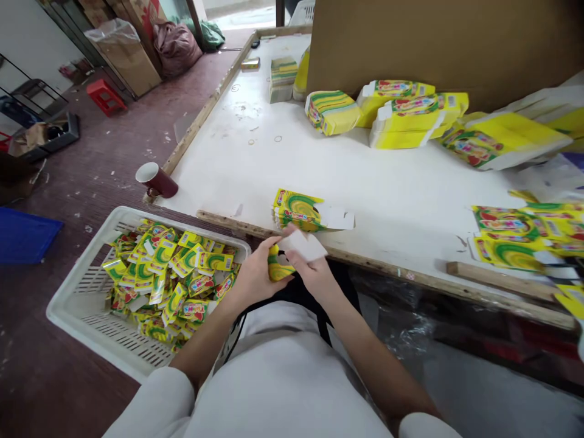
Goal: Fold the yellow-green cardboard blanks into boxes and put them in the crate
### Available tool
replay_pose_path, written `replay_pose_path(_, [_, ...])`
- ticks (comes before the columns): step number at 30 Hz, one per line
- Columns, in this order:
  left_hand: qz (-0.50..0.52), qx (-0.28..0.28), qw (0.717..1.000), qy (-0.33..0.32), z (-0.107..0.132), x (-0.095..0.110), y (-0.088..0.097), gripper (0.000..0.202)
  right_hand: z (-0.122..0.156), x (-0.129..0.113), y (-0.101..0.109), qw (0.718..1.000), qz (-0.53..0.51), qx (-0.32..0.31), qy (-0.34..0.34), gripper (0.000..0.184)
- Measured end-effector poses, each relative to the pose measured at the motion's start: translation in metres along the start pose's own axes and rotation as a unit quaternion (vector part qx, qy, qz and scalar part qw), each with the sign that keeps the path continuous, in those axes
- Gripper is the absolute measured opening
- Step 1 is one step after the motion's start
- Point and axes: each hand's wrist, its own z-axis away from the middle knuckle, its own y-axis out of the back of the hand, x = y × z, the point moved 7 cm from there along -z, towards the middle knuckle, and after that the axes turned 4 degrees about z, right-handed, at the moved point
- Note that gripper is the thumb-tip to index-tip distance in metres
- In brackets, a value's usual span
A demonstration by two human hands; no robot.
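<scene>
Close to my body, just below the table edge, I hold a small yellow carton (275,266) with a cut-out window and its white inner flap turned up. My left hand (254,271) wraps around the yellow body. The fingers of my right hand (314,275) are closed on the white flap side, a little blurred. On the table just beyond my hands lies a stack of flat yellow-green cartons (296,210) with white flaps pointing right. Left of me, a white plastic basket (82,307) holds many small yellow cartons (159,255).
A maroon mug (164,182) lies tilted at the table's left corner. Bundled carton stacks (406,121) stand along a large brown cardboard sheet (433,42). More flat cartons (511,237) and a wooden strip (497,280) are at right. A red stool (106,97) stands on the floor.
</scene>
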Motion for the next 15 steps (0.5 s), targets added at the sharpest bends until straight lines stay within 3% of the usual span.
replay_pose_path(2, [-0.004, 0.000, 0.999, -0.042, 0.001, 0.007, -0.004, 0.077, -0.001, 0.014, -0.013, 0.991, -0.094, -0.065, -0.075, 0.052])
replay_pose_path(4, [-0.011, 0.012, 0.998, -0.066, 0.002, 0.010, -0.004, 0.074, -0.001, 0.018, -0.018, 0.982, -0.141, -0.080, -0.100, 0.054])
replay_pose_path(9, [-0.029, 0.034, 0.995, -0.092, 0.000, 0.010, -0.001, 0.068, -0.001, 0.019, -0.012, 0.985, -0.129, -0.049, -0.100, 0.064])
replay_pose_path(15, [-0.035, -0.030, 0.998, -0.041, -0.002, 0.006, -0.007, 0.070, 0.001, 0.020, -0.010, 0.994, -0.083, -0.039, -0.056, 0.059])
